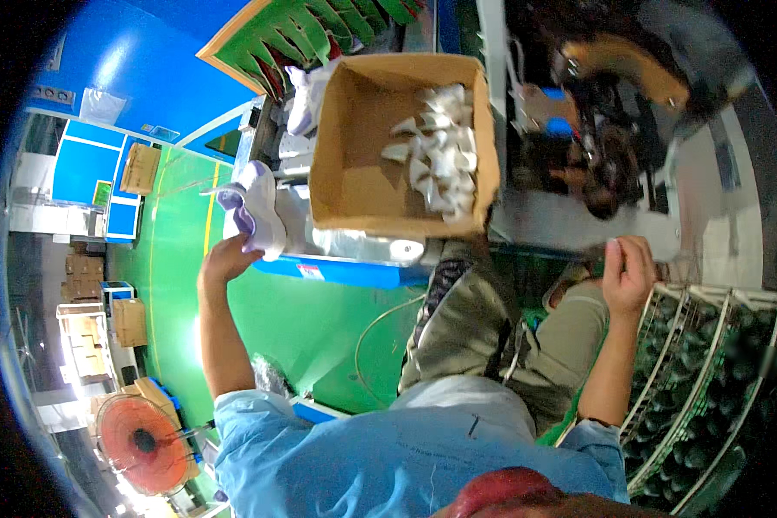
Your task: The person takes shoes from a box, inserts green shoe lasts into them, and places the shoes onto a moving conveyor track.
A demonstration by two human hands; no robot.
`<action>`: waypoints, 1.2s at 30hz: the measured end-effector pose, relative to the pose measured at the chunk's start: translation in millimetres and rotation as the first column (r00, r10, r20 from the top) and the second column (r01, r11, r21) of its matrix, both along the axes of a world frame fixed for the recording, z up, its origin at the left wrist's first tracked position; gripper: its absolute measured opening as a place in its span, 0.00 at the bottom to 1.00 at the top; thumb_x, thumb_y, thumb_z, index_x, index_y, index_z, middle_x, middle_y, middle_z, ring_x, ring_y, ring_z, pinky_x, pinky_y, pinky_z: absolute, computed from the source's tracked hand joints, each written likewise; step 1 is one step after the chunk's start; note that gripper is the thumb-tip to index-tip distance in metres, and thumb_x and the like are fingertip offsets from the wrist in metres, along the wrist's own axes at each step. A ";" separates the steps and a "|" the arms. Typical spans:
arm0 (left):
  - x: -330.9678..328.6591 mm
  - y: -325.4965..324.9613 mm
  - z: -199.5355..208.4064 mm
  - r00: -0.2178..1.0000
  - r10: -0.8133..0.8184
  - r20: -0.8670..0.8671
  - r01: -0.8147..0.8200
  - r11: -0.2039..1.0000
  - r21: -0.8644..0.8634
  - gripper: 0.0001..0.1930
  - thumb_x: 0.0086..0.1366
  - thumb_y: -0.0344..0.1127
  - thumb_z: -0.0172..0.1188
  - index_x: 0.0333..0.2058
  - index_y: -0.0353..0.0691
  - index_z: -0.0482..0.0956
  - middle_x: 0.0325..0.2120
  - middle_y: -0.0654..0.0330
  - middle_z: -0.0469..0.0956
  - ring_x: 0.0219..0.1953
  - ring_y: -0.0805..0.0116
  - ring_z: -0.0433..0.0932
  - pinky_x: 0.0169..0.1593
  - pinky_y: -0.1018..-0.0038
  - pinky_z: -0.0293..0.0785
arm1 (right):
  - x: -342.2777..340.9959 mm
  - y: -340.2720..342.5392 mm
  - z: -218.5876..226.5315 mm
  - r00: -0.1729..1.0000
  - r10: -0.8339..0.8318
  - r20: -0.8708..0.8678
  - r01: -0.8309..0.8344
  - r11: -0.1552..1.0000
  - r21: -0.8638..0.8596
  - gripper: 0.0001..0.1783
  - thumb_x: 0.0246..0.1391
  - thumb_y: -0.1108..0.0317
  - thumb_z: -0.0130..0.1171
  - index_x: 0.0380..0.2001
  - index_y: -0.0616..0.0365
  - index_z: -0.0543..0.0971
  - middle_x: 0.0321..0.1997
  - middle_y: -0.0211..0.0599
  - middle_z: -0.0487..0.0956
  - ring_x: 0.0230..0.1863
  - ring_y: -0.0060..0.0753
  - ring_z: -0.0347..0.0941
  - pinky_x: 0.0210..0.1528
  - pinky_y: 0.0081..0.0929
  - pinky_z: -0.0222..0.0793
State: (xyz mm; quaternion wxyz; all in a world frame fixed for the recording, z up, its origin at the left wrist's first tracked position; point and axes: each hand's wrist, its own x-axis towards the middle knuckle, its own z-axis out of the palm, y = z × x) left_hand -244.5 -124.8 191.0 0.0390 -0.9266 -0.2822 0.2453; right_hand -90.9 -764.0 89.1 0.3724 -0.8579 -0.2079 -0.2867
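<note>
My left hand [227,257] is closed on the heel end of a white sneaker [268,211] with a lavender lining, over the left side of the conveyor [298,211]. Another white shoe [301,104] sits farther along. Between my hands stands an open cardboard box [354,147], with crumpled white paper pieces [445,155] heaped along its right side. My right hand [628,272] is raised by the near edge of a grey table [578,216], its fingers curled together. Whether anything is pinched in them cannot be made out.
A dark machine [609,129] stands at the right behind the grey table. A wire rack [691,388] of dark objects is near my right elbow. Green strip flaps [311,43] hang at the conveyor's far end. An orange fan [144,443] stands at the lower left.
</note>
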 end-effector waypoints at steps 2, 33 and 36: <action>41.5 1.9 34.6 0.995 -0.035 -0.097 0.028 0.997 -0.074 0.29 0.59 0.58 0.64 0.48 0.39 0.83 0.45 0.48 0.83 0.47 0.48 0.82 0.52 0.59 0.75 | 24.9 31.7 -1.9 0.994 -0.072 0.083 0.092 0.960 -0.266 0.15 0.61 0.65 0.62 0.21 0.59 0.76 0.23 0.42 0.75 0.24 0.43 0.70 0.28 0.35 0.68; 86.0 -248.5 -89.6 0.855 -0.059 0.516 0.483 0.454 -0.748 0.15 0.65 0.44 0.64 0.34 0.36 0.77 0.25 0.60 0.75 0.25 0.72 0.69 0.30 0.72 0.67 | -42.2 120.4 17.3 0.921 0.366 0.136 -0.373 0.719 0.586 0.43 0.52 0.48 0.67 0.66 0.58 0.67 0.50 0.49 0.77 0.52 0.52 0.73 0.54 0.48 0.67; 39.6 -291.1 -86.5 0.909 -0.035 0.415 0.404 0.313 -0.860 0.14 0.65 0.42 0.64 0.34 0.36 0.77 0.25 0.61 0.74 0.24 0.73 0.68 0.29 0.73 0.66 | -95.2 159.4 34.5 0.726 0.675 0.132 -0.561 0.470 0.681 0.63 0.52 0.37 0.67 0.76 0.58 0.44 0.65 0.59 0.65 0.65 0.60 0.61 0.69 0.50 0.55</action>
